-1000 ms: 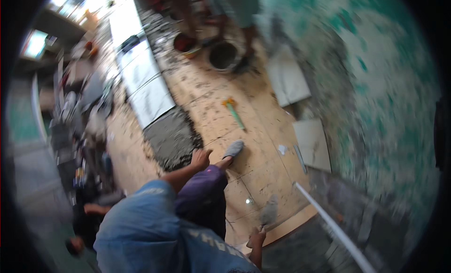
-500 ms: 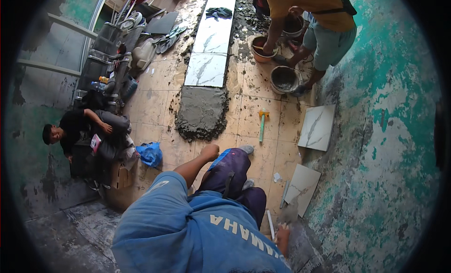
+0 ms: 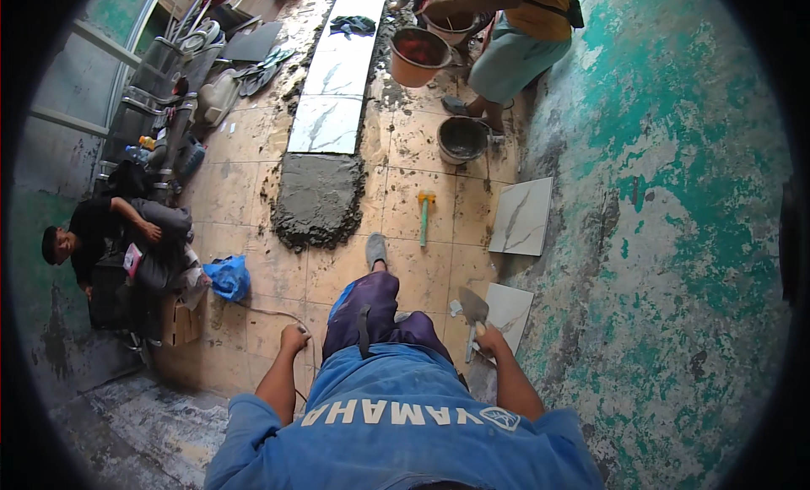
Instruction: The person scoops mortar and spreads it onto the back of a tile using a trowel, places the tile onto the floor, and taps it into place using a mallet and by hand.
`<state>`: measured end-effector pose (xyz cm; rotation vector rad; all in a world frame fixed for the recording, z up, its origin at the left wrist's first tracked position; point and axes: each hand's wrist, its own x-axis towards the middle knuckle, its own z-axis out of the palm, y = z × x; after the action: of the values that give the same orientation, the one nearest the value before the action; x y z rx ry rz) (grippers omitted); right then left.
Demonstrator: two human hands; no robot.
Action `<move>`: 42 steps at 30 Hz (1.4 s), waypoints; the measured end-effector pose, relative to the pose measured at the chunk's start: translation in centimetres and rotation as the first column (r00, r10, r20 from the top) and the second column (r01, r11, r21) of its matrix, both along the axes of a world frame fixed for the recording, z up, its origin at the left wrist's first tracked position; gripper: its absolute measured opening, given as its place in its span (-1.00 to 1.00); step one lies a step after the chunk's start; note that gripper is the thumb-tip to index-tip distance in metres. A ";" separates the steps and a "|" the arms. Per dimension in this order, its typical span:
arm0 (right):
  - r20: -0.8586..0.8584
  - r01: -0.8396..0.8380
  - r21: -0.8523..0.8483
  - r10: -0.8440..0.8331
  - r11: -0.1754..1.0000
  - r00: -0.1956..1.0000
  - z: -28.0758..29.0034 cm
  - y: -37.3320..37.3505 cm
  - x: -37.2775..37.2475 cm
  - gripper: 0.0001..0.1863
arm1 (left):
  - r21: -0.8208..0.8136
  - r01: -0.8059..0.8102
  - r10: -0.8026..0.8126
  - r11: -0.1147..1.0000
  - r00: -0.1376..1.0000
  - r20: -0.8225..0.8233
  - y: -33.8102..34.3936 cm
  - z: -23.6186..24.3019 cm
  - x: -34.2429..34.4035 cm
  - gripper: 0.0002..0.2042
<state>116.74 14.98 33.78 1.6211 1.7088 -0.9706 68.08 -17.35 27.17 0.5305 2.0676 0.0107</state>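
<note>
"Two hands showed on my feed, one on each side of the purple trousers point(image 3: 375, 311). What did the right hand point(image 3: 487, 341) have?"

"A trowel point(image 3: 474, 303). I saw the fingers closed round its handle, the blade pointing forward, just beside a loose tile point(image 3: 513, 313) near the green wall point(image 3: 658, 237)."

"And the left hand point(image 3: 293, 339)?"

"It hung near a thin cord point(image 3: 277, 311), fingers curled in. From where I sat, I couldn't tell whether it held anything."

"What lay ahead?"

"A patch of wet mortar point(image 3: 319, 199), touching the end of a row of white tiles point(image 3: 325, 123). To its right I spotted a hammer point(image 3: 423, 222) on the floor, a dark bucket point(image 3: 460, 157) beyond it, and a co-worker point(image 3: 519, 68) near an orange bucket point(image 3: 412, 72)."
</note>
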 end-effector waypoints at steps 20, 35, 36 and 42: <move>-0.405 0.689 -0.314 -0.748 0.654 0.526 8.3 25.1 -21.8 -0.70 | 0.484 0.125 -0.043 0.866 0.983 -0.178 36.8 1.4 -15.5 -0.37; -0.218 0.632 0.377 -0.599 0.677 0.771 -6.2 41.6 -1.3 -0.52 | 0.289 0.294 -0.331 0.911 0.940 0.086 65.1 2.5 3.0 -0.51; -0.224 0.634 0.345 -0.595 0.692 0.772 -8.9 43.4 0.1 -0.52 | 0.268 0.305 -0.335 0.914 0.939 0.074 67.5 1.4 5.2 -0.51; -0.068 0.425 0.554 -0.470 0.716 0.880 -25.1 50.3 6.9 -0.59 | 0.290 0.486 -0.551 0.824 0.807 0.212 78.9 -11.8 18.1 -0.52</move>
<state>123.68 65.26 8.69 2.5158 1.6642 -0.6120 86.14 61.51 15.41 1.1610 1.5845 -0.0053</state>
